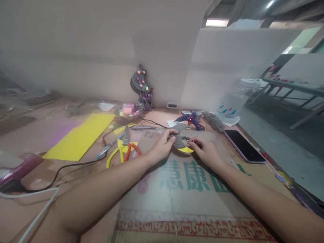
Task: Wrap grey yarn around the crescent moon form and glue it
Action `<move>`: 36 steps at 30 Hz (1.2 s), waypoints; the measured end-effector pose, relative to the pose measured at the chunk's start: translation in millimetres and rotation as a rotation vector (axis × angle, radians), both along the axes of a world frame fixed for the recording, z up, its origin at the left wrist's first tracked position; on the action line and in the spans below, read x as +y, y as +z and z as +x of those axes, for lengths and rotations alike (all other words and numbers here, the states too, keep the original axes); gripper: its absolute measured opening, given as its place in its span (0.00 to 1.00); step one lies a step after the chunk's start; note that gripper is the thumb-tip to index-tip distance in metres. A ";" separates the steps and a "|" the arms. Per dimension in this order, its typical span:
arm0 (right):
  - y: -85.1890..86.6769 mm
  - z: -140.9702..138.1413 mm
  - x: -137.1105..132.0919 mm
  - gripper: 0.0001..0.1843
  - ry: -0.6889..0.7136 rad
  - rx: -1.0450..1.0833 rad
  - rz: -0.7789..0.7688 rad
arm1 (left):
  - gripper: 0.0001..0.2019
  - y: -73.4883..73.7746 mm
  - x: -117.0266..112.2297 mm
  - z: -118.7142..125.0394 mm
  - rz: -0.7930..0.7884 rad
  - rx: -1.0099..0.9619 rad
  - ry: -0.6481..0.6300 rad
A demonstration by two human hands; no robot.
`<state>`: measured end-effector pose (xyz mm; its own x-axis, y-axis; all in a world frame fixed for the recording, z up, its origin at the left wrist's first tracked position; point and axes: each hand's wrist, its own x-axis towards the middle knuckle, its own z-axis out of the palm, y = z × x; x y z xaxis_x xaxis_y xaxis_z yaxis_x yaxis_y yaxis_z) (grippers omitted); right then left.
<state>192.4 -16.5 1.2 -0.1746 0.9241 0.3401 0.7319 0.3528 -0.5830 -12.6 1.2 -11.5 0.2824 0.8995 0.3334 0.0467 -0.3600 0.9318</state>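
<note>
My left hand curls its fingers over a grey felt cut-out that lies on a printed sack on the table. My right hand pinches the lower edge of the same piece, where a yellow foam shape shows beneath the grey. Both hands press the layered piece against the sack. A blue glue gun lies just beyond the piece.
Yellow-handled pliers, scissors and a pen lie left of my hands. A yellow sheet is farther left, with black cable in front. A phone rests at right. A decorated grey ornament stands at the wall.
</note>
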 end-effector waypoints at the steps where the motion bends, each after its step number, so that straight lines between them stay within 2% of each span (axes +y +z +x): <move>1: 0.2 0.0 0.0 0.14 -0.002 -0.003 -0.002 | 0.09 0.2 0.0 0.0 0.000 -0.003 -0.001; 11: -2.2 2.8 1.3 0.15 -0.009 0.016 0.025 | 0.09 2.9 -0.1 1.8 -0.026 -0.062 -0.021; 17: 0.8 5.8 6.2 0.12 -0.004 0.065 0.293 | 0.09 10.3 -2.7 -0.6 -0.024 -0.056 0.033; 21: 6.9 4.6 0.8 0.13 0.024 0.124 0.339 | 0.08 14.3 -3.8 -0.6 -0.059 -0.076 0.052; 25: 10.7 2.2 -6.6 0.12 0.054 0.113 0.398 | 0.09 10.9 -1.7 -0.6 -0.052 -0.088 0.054; 32: 5.9 -0.3 -8.1 0.11 0.098 0.163 0.258 | 0.09 4.1 0.5 -1.0 0.031 -0.066 0.046; 36: 1.9 -3.9 -10.9 0.17 0.132 0.323 -0.067 | 0.09 4.6 0.7 -1.6 0.045 -0.077 0.041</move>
<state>188.5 -27.4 3.1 -0.1871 0.9227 0.3370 0.4563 0.3854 -0.8020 -14.2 1.9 -6.9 0.2177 0.8932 0.3935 -0.0094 -0.4013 0.9159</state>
